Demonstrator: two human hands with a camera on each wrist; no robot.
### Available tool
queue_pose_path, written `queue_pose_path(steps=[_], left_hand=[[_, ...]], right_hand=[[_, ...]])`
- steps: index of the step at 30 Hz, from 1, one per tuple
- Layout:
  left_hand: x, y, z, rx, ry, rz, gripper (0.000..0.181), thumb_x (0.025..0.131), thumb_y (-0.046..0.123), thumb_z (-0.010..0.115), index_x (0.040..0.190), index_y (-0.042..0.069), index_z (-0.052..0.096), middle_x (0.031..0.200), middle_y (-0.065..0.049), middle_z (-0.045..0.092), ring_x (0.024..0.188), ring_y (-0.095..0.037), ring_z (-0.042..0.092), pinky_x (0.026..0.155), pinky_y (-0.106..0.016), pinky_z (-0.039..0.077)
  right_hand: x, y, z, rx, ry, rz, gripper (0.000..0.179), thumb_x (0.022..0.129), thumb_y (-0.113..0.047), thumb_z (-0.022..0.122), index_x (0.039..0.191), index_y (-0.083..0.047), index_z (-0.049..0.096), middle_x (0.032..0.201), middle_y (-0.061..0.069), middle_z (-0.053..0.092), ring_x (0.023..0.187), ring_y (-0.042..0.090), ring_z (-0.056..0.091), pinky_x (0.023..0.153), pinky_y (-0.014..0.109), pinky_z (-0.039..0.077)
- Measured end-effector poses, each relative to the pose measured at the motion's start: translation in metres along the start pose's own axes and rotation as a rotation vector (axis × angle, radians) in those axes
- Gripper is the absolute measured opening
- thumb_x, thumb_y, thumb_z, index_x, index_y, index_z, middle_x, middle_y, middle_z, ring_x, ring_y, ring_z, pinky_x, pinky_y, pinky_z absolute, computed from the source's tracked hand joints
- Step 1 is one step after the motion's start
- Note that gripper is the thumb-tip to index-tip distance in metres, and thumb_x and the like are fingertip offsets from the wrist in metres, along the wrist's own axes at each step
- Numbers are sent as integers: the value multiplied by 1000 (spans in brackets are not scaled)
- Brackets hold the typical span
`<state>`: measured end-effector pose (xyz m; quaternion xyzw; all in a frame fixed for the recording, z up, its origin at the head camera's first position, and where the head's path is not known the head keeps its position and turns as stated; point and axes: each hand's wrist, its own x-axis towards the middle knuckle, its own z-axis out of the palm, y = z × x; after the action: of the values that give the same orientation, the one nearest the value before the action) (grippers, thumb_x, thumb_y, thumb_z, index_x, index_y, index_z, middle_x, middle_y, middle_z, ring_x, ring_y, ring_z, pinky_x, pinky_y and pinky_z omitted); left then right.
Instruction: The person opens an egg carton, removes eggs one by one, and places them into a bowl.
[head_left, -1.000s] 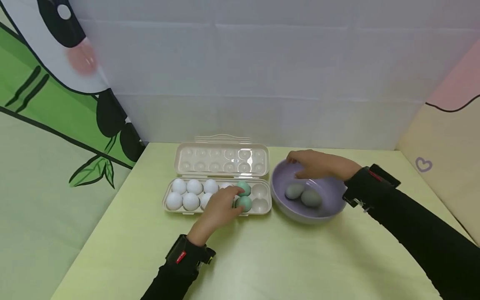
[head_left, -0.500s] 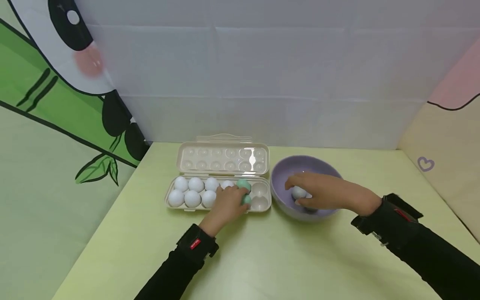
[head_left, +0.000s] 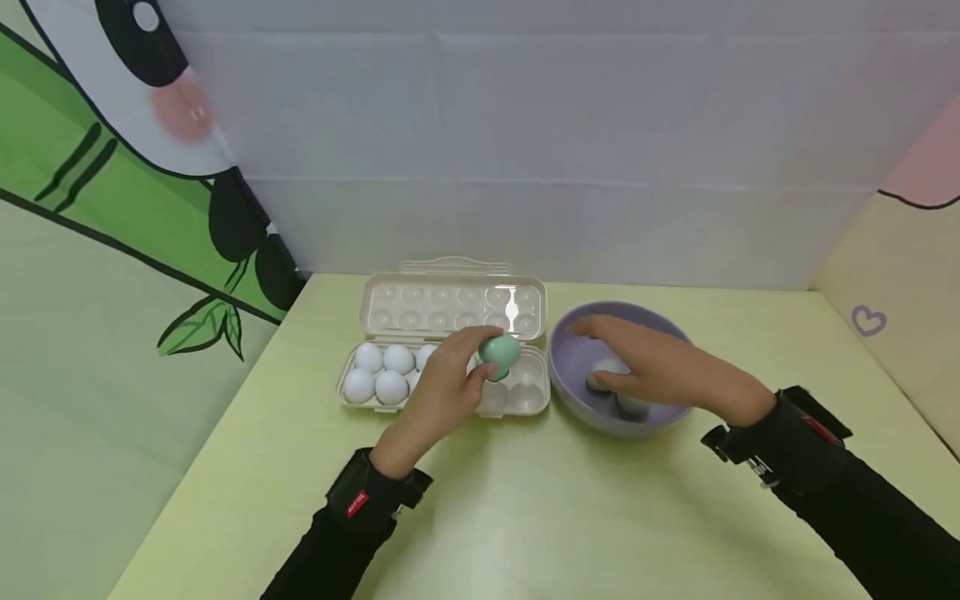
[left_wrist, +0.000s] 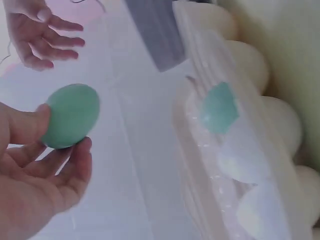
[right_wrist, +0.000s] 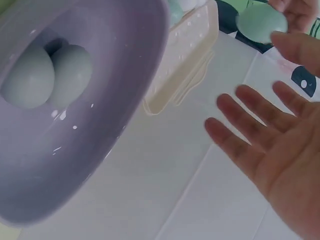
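In the head view my left hand [head_left: 442, 383] pinches a green egg [head_left: 500, 353] between thumb and fingers, raised above the egg carton [head_left: 534, 354]. Another green egg [left_wrist: 220, 107] sits in the carton in the left wrist view, beside white eggs [left_wrist: 244, 155]. Over the purple bowl [head_left: 566, 342] hovers my right hand [head_left: 667, 358]. Its fingers are spread and hold nothing in the right wrist view. Inside the bowl lie two pale grey-green eggs [right_wrist: 72, 75], side by side. My left hand hides part of the carton's row in the head view.
The carton's lid [head_left: 457, 307] leans open toward the back wall [head_left: 480, 150]. The bowl stands just right of the carton on a pale yellow-green table [head_left: 517, 508]. Printed cloth walls [head_left: 90, 275] border the sides.
My left hand has taken hold of the front green egg and lifted it out of its cup. My right hand first reached down to the eggs in the bowl, then opened above them.
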<state>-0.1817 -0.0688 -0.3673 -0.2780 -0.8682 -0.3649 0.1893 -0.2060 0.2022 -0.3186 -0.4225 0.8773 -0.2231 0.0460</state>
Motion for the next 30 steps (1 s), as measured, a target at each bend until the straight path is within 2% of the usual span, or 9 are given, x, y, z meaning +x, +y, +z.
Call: queue_pose_path(steps=[2,4,7,9,12,17,23,27,30], left_hand=[[3,6,-1,-114,11,-15,43,79,-2,63,119,6,49,116,-8,55,100,-17,53,85,-32,45],[5,10,1,-271,21,-37,44,79,-5,61,120,5,48,119,-10,54,100,-18,54,84,-31,46],[7,15,8,-512,13,-113,43,80,-8,58,120,4,48,122,-13,52,105,-20,53,85,-31,46],[7,16,13,-658,4,-180,41,81,-8,57,120,3,48,123,-13,51,110,-21,50,87,-31,45],[5,16,20,-781,-13,-247,40,83,-5,55,122,4,47,126,-13,49,114,-20,47,91,-30,42],[1,10,31,-785,-54,-261,44,84,-2,56,127,5,45,129,-11,47,115,-20,47,90,-29,42],[-1,6,39,-755,-116,-234,44,86,-1,55,128,1,42,129,-16,46,115,-24,47,90,-30,43],[1,1,37,-679,-126,-222,41,88,2,54,127,1,43,126,-17,49,112,-24,49,89,-31,44],[2,-6,29,-596,-107,-231,37,88,3,54,124,2,46,123,-16,51,110,-24,51,87,-32,45]], right_hand=[[4,-3,0,11,63,-66,61,85,-20,62,135,-12,27,133,3,37,114,16,42,93,36,39],[9,-8,2,38,120,-117,70,83,-17,64,138,-15,21,137,4,29,109,15,45,89,34,42],[17,-16,7,67,177,-164,78,79,-17,69,139,-20,18,140,4,21,101,13,48,83,30,46],[22,-20,12,70,202,-178,75,78,-19,70,137,-20,24,137,3,23,98,12,49,79,28,47],[28,-23,21,47,241,-194,61,79,-21,70,129,-17,36,127,2,35,96,11,50,75,26,48],[31,-22,36,7,298,-188,44,79,-17,69,117,-12,48,110,-1,48,93,10,50,76,27,47],[28,-16,43,-21,305,-167,36,78,-13,68,111,-14,52,105,-2,51,90,10,51,75,28,47],[30,-11,35,-15,282,-152,37,77,-11,68,111,-13,51,104,0,51,88,13,51,72,30,47],[32,-3,20,-7,257,-103,38,77,-10,68,110,-12,50,103,1,51,86,14,51,70,32,48]])
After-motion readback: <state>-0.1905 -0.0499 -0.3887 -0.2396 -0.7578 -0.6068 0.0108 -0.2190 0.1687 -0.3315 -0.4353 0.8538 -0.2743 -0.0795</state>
